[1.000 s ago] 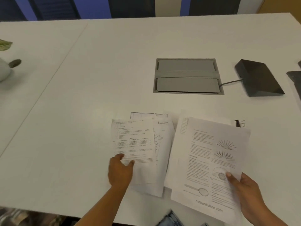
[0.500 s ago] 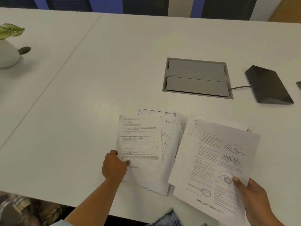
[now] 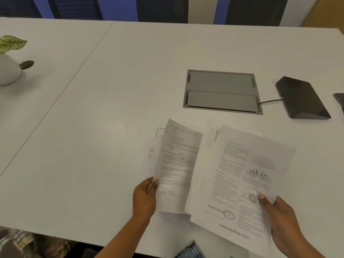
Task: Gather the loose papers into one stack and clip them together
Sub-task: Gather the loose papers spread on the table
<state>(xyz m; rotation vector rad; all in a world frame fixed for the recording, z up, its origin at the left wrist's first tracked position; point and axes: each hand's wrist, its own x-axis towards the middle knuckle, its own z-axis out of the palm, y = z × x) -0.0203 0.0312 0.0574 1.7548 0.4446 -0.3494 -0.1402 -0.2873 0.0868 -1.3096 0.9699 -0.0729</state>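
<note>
My right hand [image 3: 281, 218] grips a printed sheet with sun-ray and eye drawings [image 3: 240, 179] by its lower right part, thumb on top, with at least one more sheet [image 3: 212, 138] under it. My left hand [image 3: 145, 198] pinches the left edge of a text sheet [image 3: 178, 164], which is lifted and curled off the white table [image 3: 93, 146]. Beneath it lie other loose papers [image 3: 150, 151], partly hidden. The binder clip is hidden behind the right-hand sheets.
A grey cable hatch [image 3: 221, 92] is set into the table behind the papers. To its right sits a black wedge-shaped device [image 3: 301, 98] with a cord. A white pot with a leafy plant [image 3: 9, 69] stands at the far left. The table's near edge runs just below my wrists.
My left hand has gone from pressing on the text sheet to gripping its edge and lifting it off the table. The binder clip beside the right-hand sheets has gone out of sight.
</note>
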